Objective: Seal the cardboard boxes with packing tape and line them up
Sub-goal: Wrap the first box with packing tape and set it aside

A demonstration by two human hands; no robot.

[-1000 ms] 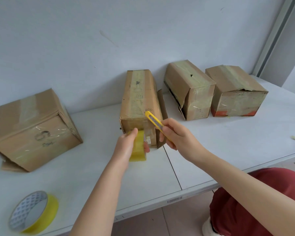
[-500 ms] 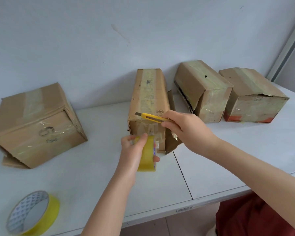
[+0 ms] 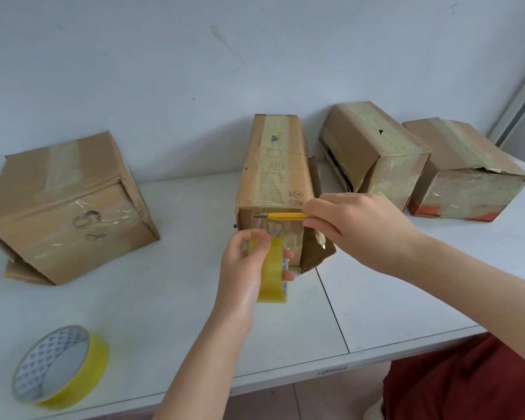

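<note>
left hand (image 3: pixel 245 269) grips the roll (image 3: pixel 272 275) low, keeping its strip taut against the box (image 3: pixel 278 177) end. right hand (image 3: pixel 356 227) pinches the knife (image 3: pixel 287 216) flat across the strip, seemingly to cut it; the blade is hard to make out.

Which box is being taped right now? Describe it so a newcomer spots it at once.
Four boxes stand on the white table along the wall. The narrow box is second from the left, just behind the left hand with the tape roll and the right hand with the knife. Only it is long and narrow, with a torn flap open on its right.
</note>
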